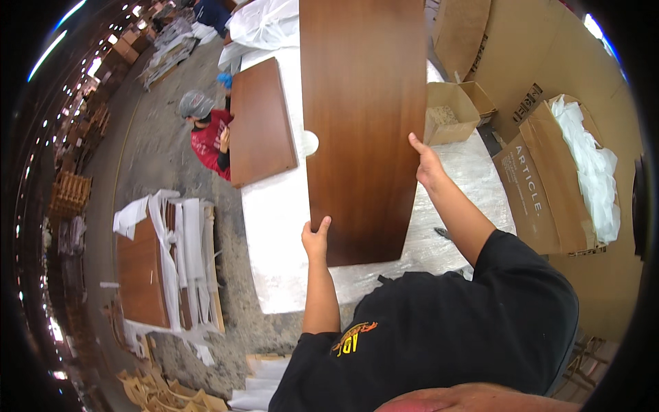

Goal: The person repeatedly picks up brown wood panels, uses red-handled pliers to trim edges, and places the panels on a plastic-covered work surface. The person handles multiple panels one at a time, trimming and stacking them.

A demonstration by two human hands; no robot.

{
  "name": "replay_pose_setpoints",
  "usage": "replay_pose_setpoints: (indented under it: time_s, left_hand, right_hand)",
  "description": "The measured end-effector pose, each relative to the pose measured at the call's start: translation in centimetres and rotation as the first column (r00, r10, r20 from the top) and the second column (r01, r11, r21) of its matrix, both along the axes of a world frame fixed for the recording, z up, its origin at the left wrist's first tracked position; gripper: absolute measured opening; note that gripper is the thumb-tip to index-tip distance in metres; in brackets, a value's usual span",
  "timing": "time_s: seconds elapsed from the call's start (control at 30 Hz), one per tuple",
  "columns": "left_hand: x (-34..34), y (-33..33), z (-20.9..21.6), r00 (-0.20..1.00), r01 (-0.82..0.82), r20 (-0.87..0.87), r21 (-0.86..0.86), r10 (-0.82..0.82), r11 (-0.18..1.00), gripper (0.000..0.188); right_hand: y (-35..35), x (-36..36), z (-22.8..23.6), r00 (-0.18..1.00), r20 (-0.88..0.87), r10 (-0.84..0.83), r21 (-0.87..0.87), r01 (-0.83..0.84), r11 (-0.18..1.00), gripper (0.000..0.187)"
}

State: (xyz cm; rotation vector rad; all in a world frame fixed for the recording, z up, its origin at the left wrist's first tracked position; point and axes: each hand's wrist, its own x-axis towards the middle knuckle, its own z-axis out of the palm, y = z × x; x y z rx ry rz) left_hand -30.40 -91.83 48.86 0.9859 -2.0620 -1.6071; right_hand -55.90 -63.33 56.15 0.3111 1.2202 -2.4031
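A long brown wooden panel (364, 123) tilts up in front of me, its far end running past the top of the view. Its left edge has a half-round notch, through which white shows. My left hand (316, 239) grips that edge near the close corner, thumb on the face. Higher up on the opposite edge, my right hand (427, 165) holds on, thumb also on the face. The fingers of both hands are partly hidden behind the wood. Beneath is a table wrapped in white plastic (274, 254); whether the panel touches it I cannot tell.
A second brown panel (264, 123) lies at the table's left, beside a co-worker in red (209, 141). An open carton (449, 113) and a dark tool (443, 233) are on the right. Farther right stands a large cardboard box (542, 185). Wrapped panels (144, 271) are stacked on the left floor.
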Motion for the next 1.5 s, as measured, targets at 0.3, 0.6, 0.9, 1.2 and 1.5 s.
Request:
replay_pose_setpoints:
  time_s: [0.3,0.6,0.9,1.2,1.5]
  left_hand:
    - [-0.7,0.1,-6.9,0.866,0.025,0.499,-0.076,0.016,0.997,0.089]
    - [-2.7,2.0,-9.9,0.837,-0.063,0.547,0.08,0.009,0.995,0.084]
    - [2.4,1.1,-8.8,0.952,0.019,0.301,-0.21,0.046,0.978,0.022]
    - [-0.7,-5.8,-14.1,0.661,0.085,0.571,-0.701,0.486,0.708,0.072]
    - [-1.1,-5.2,-14.6,0.67,0.017,0.52,-0.725,0.53,0.689,0.069]
  right_hand:
    - [-4.2,-6.9,-10.2,0.924,0.373,0.084,0.251,-0.188,0.95,0.058]
    - [-4.5,-5.6,-15.0,0.952,0.09,0.291,0.935,-0.181,0.304,0.056]
    - [-1.8,16.1,-14.3,0.497,0.094,0.863,0.981,0.1,-0.165,0.108]
    - [-6.6,6.3,-17.4,0.556,0.019,0.831,0.997,0.055,-0.059,0.103]
    - [-17.5,-11.6,-18.0,0.52,-0.17,0.837,0.904,0.42,-0.077,0.093]
